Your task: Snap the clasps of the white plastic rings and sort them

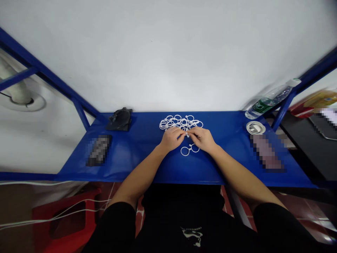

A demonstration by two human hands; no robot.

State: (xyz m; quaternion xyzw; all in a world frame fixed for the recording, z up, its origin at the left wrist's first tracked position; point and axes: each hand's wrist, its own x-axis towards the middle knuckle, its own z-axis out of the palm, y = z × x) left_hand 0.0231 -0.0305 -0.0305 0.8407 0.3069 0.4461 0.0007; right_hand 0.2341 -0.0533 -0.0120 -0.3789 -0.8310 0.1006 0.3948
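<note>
My left hand (172,138) and my right hand (202,138) meet over the middle of the blue table (126,158), fingertips pinched close together. Between them is a small white piece, apparently part of a white plastic ring; my fingers cover most of it. Just beyond my fingers lies a pile of white plastic rings (168,123), several of them overlapping. Nearer to me, two white rings (185,151) rest side by side on the tabletop, the right one partly under my right hand.
A black bag (119,120) lies at the back left, with a blurred dark object (99,150) in front. At right are a clear bottle (271,100) leaning by the blue frame, a white coiled roll (255,128) and a blurred brownish object (267,151). A red stool (86,214) stands below left.
</note>
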